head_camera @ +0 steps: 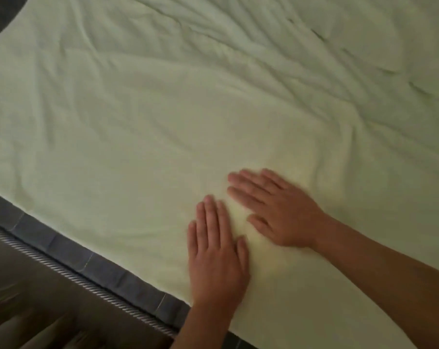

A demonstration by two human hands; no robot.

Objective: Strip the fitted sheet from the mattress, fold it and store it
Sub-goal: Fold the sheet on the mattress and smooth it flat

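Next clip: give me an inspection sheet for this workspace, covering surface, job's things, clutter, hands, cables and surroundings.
Surface: mattress, its grey edge showing at lower left.
Job's things: sheet, pale green, spread over the mattress, wrinkled toward upper right.
Clutter: nothing seen.
Hands: left hand and right hand lie flat on the sheet, fingers straight, close together near its front edge.
Cables: nothing seen.
Surroundings: brown area beside the bed, too blurred to name.

1 head view, steeply down, near sheet (163,122).
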